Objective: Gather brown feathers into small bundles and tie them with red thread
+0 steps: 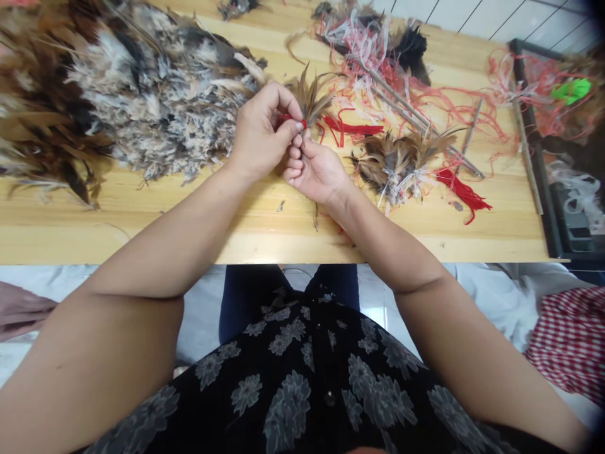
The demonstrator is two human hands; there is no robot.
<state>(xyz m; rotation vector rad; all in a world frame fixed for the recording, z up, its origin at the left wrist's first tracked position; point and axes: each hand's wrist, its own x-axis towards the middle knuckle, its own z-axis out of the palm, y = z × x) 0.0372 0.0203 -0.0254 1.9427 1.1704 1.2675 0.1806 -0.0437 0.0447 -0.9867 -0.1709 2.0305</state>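
A small bunch of brown feathers (309, 98) fans upward between my two hands, with red yarn at its base. My left hand (269, 126) pinches the red yarn at that base between thumb and fingertips. Just below and to the right, my right hand (316, 167) has its palm turned up and its fingers closed around the lower end of the same bunch, touching my left fingertips. Loose red yarn strands (354, 128) lie just right of the bunch. Farther right rest several tied brown feather bunches (401, 164) with white ties.
A large pile of grey and white feathers (174, 94) and brown feathers (42, 126) covers the left. Thin sticks (416, 113) lie among pink and white strings (354, 44). Another red yarn bundle (463, 189) and a dark-edged tray (536, 145) are at the right.
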